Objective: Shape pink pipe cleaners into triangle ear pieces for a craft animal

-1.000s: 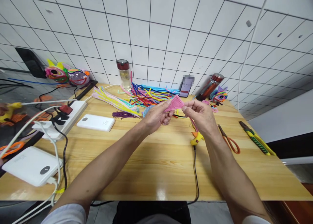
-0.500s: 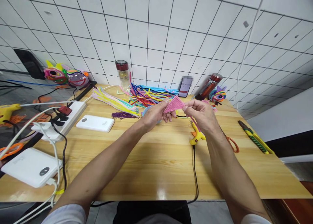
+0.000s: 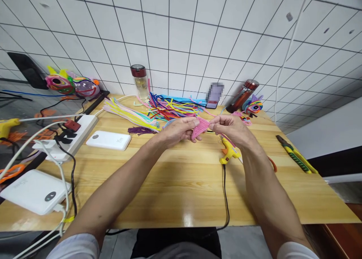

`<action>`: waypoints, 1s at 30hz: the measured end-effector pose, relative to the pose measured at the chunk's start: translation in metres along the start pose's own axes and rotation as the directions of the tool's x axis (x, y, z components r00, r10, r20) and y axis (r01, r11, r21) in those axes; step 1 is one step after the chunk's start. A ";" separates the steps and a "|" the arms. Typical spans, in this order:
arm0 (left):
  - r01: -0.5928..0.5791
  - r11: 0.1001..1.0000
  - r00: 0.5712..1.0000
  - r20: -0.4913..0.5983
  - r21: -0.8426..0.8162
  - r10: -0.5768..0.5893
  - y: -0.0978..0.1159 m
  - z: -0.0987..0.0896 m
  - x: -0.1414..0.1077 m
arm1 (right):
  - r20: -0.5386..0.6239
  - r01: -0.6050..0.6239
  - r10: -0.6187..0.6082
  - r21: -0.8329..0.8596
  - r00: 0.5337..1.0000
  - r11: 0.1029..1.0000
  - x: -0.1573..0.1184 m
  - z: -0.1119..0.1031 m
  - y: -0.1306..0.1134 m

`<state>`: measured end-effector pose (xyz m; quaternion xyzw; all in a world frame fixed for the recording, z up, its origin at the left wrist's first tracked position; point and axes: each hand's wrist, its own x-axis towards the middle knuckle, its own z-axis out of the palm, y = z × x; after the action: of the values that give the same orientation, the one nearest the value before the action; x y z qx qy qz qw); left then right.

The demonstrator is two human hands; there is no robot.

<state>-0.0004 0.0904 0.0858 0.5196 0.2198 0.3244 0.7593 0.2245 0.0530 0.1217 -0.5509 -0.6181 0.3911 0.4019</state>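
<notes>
A flat pink triangle (image 3: pixel 200 128), which looks built from rows of pipe cleaner, is held up between my two hands over the table. My left hand (image 3: pixel 181 131) grips its left side, thumb on top and fingers beneath. At its right corner, my right hand (image 3: pixel 230 127) pinches a pink pipe cleaner strand that joins the piece, and a length of it trails below that hand. Just under my right hand lies a yellow glue gun (image 3: pixel 229 152) with a black cord. Several coloured pipe cleaners (image 3: pixel 175 109) are heaped behind my hands.
Left on the table (image 3: pixel 158 198) are a white power bank (image 3: pixel 108 140), a second power bank (image 3: pixel 36 191) and a power strip (image 3: pixel 76 138) with cables. Pliers (image 3: pixel 295 153) lie right. At the back stand a glass bottle (image 3: pixel 140 83), a phone (image 3: pixel 214 97) and a reddish flask (image 3: pixel 242 95).
The pink triangle has been turned and lowered slightly, so one point now faces down. Both hands stay on it, and the view has shifted a little.
</notes>
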 end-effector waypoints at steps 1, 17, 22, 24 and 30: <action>0.004 1.000 1.000 -0.012 -0.003 -0.004 0.000 0.000 0.000 | -0.012 -0.004 0.004 -0.012 1.000 1.000 0.000 0.000 0.000; -0.076 0.988 0.969 -0.225 0.134 0.105 -0.005 0.011 0.001 | -0.132 0.064 -0.083 -0.142 0.988 0.988 0.002 -0.003 0.013; -0.071 0.987 0.974 -0.204 0.145 0.100 -0.005 0.010 0.000 | -0.108 0.088 -0.104 -0.144 0.989 0.986 0.002 -0.006 0.012; -0.065 0.982 0.980 -0.175 0.179 0.097 -0.007 0.007 0.001 | -0.108 0.100 -0.116 -0.141 0.987 0.985 0.003 -0.008 0.012; -0.067 0.967 0.987 -0.126 0.247 0.100 -0.019 0.003 0.007 | -0.100 0.104 -0.121 -0.160 0.988 0.982 0.008 -0.013 0.021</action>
<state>0.0111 0.0888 0.0695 0.5934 0.2873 0.3620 0.6590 0.2436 0.0637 0.1075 -0.5649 -0.6539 0.2881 0.4128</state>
